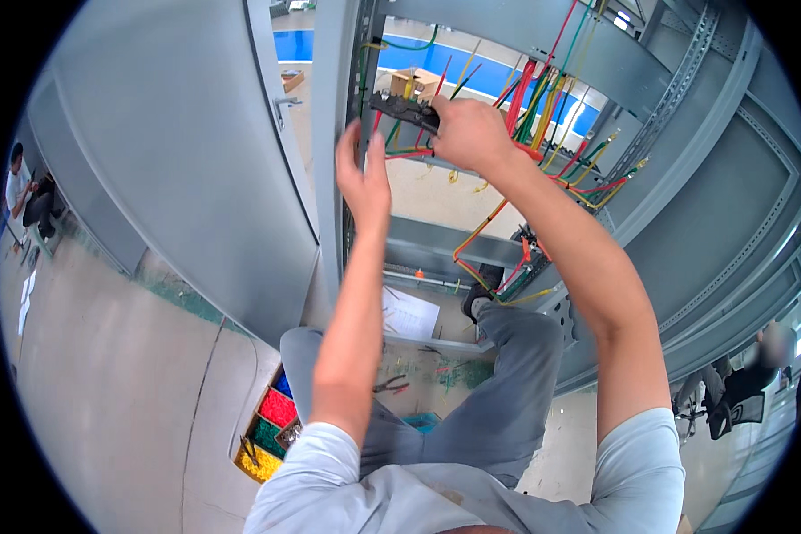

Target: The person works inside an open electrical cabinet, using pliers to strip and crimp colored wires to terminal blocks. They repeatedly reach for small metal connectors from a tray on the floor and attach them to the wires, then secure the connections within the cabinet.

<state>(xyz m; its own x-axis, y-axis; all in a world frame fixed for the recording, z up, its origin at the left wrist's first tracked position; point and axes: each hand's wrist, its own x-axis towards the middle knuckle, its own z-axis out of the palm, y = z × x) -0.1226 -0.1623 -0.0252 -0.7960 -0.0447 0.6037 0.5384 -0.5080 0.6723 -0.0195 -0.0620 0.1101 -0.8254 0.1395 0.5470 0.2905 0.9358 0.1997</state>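
My right hand (473,133) is closed around black crimping pliers (404,112), which reach leftward across the opening of a grey metal cabinet frame. An orange-red handle end shows below my wrist. My left hand (363,182) is raised beside the left upright, thumb and fingers stretched up and apart. A short red wire (376,121) runs between the plier jaws and my left fingertips; whether the fingers touch it I cannot tell. Behind and right of my right hand hangs a bundle of red, green and yellow wires (529,102), some with loose ends.
A grey door (169,142) stands at the left. Below are a white paper sheet (409,313), pliers (390,384) on the floor, and a compartment box (256,416) of coloured small parts. One person (36,191) sits far left, another (756,374) at the right.
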